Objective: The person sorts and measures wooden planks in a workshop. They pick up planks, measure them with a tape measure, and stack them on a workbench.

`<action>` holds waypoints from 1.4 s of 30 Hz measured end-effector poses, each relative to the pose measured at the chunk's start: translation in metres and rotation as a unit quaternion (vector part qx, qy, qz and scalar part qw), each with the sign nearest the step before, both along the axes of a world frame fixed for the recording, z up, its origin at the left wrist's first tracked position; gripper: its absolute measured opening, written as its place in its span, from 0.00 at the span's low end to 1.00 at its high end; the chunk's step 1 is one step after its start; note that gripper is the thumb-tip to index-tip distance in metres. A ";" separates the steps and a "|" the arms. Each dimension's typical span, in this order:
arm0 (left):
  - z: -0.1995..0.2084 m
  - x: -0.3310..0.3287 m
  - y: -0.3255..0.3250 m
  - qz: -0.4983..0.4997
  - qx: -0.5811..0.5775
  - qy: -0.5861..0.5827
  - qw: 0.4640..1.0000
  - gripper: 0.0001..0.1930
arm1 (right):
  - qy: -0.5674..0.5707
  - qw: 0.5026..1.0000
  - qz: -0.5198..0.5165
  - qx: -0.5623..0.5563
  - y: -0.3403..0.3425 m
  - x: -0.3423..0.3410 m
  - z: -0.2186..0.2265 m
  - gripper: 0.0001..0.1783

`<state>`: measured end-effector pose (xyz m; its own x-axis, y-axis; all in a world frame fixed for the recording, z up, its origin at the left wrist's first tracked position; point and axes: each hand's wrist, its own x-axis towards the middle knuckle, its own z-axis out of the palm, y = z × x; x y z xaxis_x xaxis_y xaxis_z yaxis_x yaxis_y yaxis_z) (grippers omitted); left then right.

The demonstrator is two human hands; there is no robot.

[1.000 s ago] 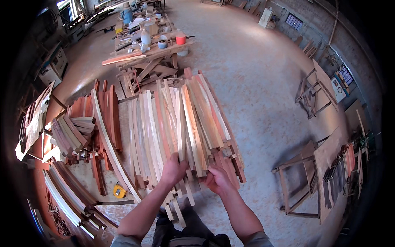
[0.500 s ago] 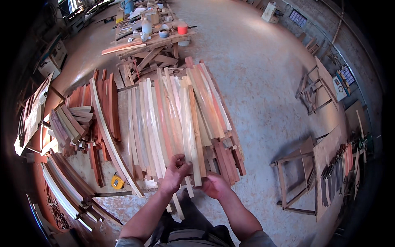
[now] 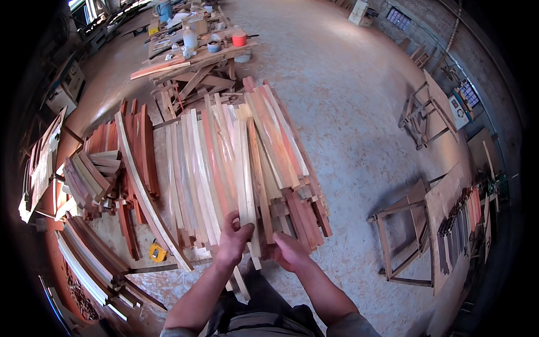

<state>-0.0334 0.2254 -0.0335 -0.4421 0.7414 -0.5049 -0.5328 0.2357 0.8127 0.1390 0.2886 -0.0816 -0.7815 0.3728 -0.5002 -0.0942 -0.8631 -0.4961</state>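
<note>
My left hand (image 3: 233, 242) is closed on the near end of a pale wooden strip (image 3: 245, 191), its thumb across the top. My right hand (image 3: 290, 253) is at the near end of a tan wooden strip (image 3: 260, 188), thumb beside the end and the other fingers partly hidden underneath. A narrow gap separates the two strips toward their near ends. Both lie over a broad layer of long strips (image 3: 196, 180) in pale, grey and pinkish wood. To the right, more strips (image 3: 275, 135) lie stacked above dark reddish pieces (image 3: 303, 219).
A yellow tape measure (image 3: 158, 252) lies left of the strips, near a long curved strip (image 3: 147, 194). Reddish-brown lengths (image 3: 147, 151) and short offcuts (image 3: 90, 174) are piled further left. Beyond stands a cluttered workbench (image 3: 224, 54); wooden frames (image 3: 384, 241) stand on the right.
The tan strip has come apart from the pale one at the near end. My right hand has moved from below the pale strip's end to the tan strip's end. The view has shifted slightly.
</note>
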 end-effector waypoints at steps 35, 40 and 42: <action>-0.007 -0.052 -0.065 0.088 -0.024 0.011 0.996 0.23 | -0.480 0.466 -0.037 0.743 0.108 -0.071 0.061 0.44; -0.004 -0.044 -0.075 0.094 -0.031 0.001 0.995 0.24 | -0.546 0.451 0.033 0.705 0.143 -0.098 0.060 0.52; -0.009 -0.045 -0.081 0.089 -0.023 0.008 0.996 0.24 | -0.552 0.484 0.073 0.675 0.150 -0.105 0.067 0.49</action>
